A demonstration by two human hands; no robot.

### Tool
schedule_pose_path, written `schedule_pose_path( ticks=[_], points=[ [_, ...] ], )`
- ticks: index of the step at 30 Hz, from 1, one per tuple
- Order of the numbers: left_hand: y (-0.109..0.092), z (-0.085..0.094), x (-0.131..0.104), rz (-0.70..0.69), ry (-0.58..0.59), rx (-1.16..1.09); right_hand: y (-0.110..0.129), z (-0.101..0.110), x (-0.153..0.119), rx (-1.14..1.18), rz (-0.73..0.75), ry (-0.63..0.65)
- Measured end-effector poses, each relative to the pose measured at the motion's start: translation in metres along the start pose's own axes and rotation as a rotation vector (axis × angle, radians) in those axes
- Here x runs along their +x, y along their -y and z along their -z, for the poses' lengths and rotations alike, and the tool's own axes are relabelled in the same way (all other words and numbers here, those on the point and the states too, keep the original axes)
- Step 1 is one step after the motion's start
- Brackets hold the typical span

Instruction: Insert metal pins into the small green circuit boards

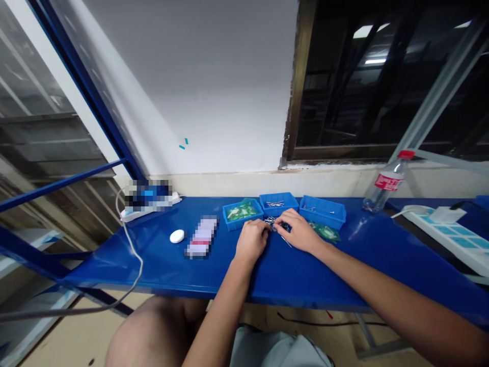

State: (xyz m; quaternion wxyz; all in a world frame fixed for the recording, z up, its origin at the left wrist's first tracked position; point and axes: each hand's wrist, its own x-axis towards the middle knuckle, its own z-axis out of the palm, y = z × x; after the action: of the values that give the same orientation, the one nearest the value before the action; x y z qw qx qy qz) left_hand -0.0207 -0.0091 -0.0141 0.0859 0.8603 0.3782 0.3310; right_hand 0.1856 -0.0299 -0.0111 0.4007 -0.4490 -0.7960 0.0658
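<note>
On the blue table, a loose pile of thin metal pins (271, 220) lies between my two hands. My left hand (252, 237) is at the pile's left side, fingers curled together; what they hold, if anything, is too small to tell. From the right, my right hand (296, 229) reaches over the pile with fingertips pinched on something too small to make out. Behind them stand three blue bins: the left bin (243, 223) holds green bags, the middle bin (278, 209) holds some pins, and the right bin (323, 219) holds a few. A green bag (326, 232) lies before the right bin.
A white round case (177, 236) and a blurred-out phone (202, 236) lie to the left. A plastic bottle (387, 182) with a red cap stands back right. Power strips (454, 232) sit at both sides, and a cable hangs over the left front edge.
</note>
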Motion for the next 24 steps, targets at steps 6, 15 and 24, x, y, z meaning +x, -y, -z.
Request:
schedule_pose_path(
  ticks=[6,15,24],
  points=[
    [-0.006,0.005,0.0,-0.001,-0.136,-0.174,0.002,0.002,0.002,0.036,-0.039,-0.027],
    [-0.019,0.008,0.003,-0.018,-0.213,-0.546,-0.003,-0.017,-0.001,0.623,-0.287,-0.016],
    [-0.017,0.008,0.001,0.008,-0.172,-0.555,-0.005,-0.019,0.0,0.696,-0.298,-0.095]
  ],
)
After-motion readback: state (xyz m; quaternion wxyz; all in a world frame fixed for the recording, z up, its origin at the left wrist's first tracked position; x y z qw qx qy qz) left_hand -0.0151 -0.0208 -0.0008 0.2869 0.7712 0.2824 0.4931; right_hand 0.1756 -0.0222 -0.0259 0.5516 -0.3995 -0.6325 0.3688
